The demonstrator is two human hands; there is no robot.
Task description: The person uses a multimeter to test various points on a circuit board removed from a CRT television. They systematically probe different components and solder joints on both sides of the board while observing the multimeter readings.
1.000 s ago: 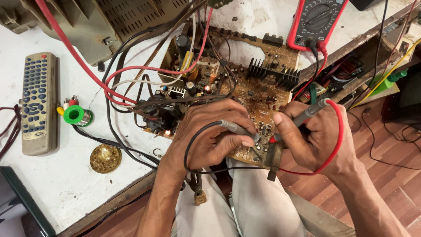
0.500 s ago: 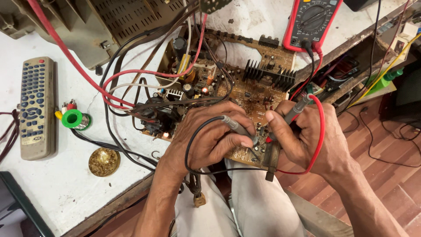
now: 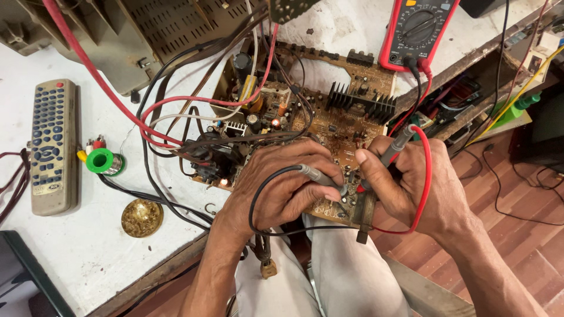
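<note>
While each hand pinches one probe: left hand (image 3: 282, 188) | right hand (image 3: 423, 188) | two probes (image 3: 320, 175) | one circuit board (image 3: 341, 123) | one multimeter (image 3: 418, 29)

I am pressing a grey probe (image 3: 320, 176) with a black lead in my left hand (image 3: 282, 185), and a grey probe with a red lead (image 3: 395, 149) in my right hand (image 3: 417, 188), onto a tan-brown circuit board (image 3: 335, 126) that is showing a black finned heat sink (image 3: 361, 105). A red-cased multimeter (image 3: 418, 29) with a dark face is lying on the white, speckled bench (image 3: 76, 252). Beside it are sitting a grey remote (image 3: 53, 147) with blue-grey buttons, a bright green spool (image 3: 101, 160) and a brassy gold tin (image 3: 141, 218). Red, black and white wires (image 3: 147, 126) are crossing the board.
</note>
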